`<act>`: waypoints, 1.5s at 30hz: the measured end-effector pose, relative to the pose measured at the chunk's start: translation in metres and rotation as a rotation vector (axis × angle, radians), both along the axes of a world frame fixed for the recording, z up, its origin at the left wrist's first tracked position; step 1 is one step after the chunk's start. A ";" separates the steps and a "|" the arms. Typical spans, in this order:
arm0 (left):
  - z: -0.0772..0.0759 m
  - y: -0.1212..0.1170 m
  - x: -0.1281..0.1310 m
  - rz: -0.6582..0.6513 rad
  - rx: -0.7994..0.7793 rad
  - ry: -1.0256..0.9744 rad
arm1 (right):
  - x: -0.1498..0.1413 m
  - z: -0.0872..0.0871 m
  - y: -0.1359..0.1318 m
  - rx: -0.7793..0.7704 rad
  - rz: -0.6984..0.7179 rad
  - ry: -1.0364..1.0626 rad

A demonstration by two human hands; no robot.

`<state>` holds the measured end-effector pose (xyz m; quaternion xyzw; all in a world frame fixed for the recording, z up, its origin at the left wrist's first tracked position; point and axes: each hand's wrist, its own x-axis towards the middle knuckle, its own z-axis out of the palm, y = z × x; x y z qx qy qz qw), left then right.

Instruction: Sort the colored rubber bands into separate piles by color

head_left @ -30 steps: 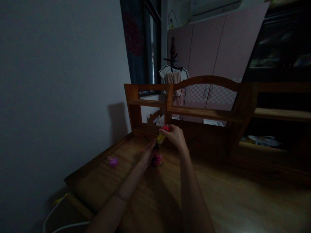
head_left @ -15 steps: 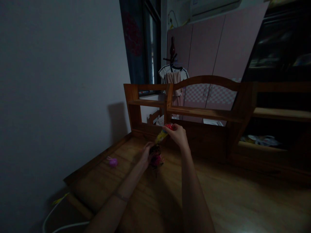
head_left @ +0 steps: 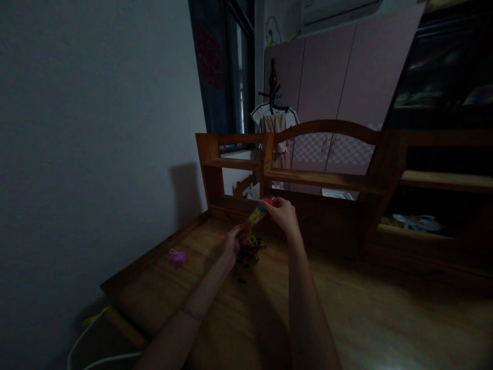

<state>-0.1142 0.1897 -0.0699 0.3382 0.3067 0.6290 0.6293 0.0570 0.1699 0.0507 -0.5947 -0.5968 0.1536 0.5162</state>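
So from the head cam, which is pretty dark: the right hand has the red end of a see-through container pinched between thumb and fingers. It's tilted, red end up, with yellow stuff showing through the lower part, and that lower end points down toward the left hand. The left hand is kinda half curled right at that end. Can't tell if it's actually gripping anything or just cupped there, the fingers blend into the dark bits.

Just past the left fingers there's a messy bunch of thin little strands, mostly dark with some yellow at the top. One small dark piece sits apart, nearer the camera, over the table. Can't tell if those strands are lying on the wood or partly in the air, it's too blurry. There's also a purple thing with a paler loop-like bit on the table off to the left, well apart from both hands, and the wooden shelf unit runs along the back.

My read is this is the tipping-out step, with the container's contents coming out of the low end and some yellow left inside. From this pose, I'd say the next move calls for a firm pinch up top, keeping the low end angled down, and the left hand close by so light bits don't scatter.
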 end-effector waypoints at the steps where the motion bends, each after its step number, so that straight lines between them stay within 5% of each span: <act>1: 0.002 -0.001 0.000 -0.017 -0.014 -0.023 | 0.000 0.000 0.000 0.002 0.000 -0.001; 11: 0.023 -0.015 0.006 -0.159 0.003 -0.242 | -0.003 -0.001 0.001 -0.019 0.086 -0.026; 18: 0.018 -0.015 0.007 -0.222 -0.033 -0.265 | -0.016 0.001 -0.004 -0.066 0.255 -0.129; 45: -0.006 0.000 -0.002 -0.251 0.011 -0.257 | -0.028 0.007 -0.011 0.051 0.032 -0.246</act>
